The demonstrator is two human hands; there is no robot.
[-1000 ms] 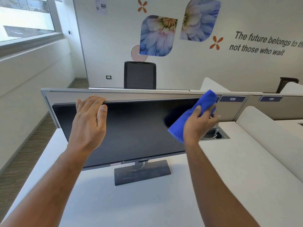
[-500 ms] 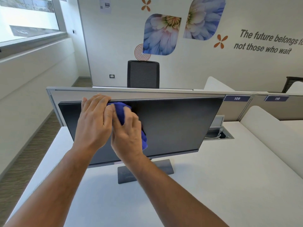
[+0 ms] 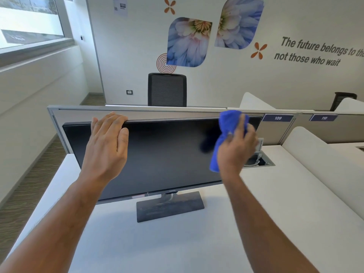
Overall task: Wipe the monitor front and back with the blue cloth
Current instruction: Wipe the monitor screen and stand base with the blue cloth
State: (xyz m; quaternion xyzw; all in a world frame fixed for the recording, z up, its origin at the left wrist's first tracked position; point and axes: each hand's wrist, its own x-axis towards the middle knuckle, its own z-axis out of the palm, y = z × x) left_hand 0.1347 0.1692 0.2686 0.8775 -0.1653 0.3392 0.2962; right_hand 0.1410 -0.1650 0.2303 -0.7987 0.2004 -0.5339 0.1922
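A black monitor [image 3: 165, 154] stands on a flat dark base on the white desk, its dark screen facing me. My left hand [image 3: 107, 146] grips the monitor's top edge at the left, fingers curled over the rim, thumb on the screen. My right hand [image 3: 236, 150] holds the bunched blue cloth [image 3: 226, 131] against the upper right part of the screen; the hand is motion-blurred. The monitor's back is hidden.
A grey partition [image 3: 177, 113] runs right behind the monitor, with labels 109 and 110 to the right. An open cable box [image 3: 260, 162] sits in the white desk [image 3: 177, 243] by the monitor's right edge. A black chair [image 3: 167, 89] stands beyond the partition.
My right hand has swept the blue cloth from beside my left hand across the screen to its upper right. My left hand keeps its hold on the top edge.
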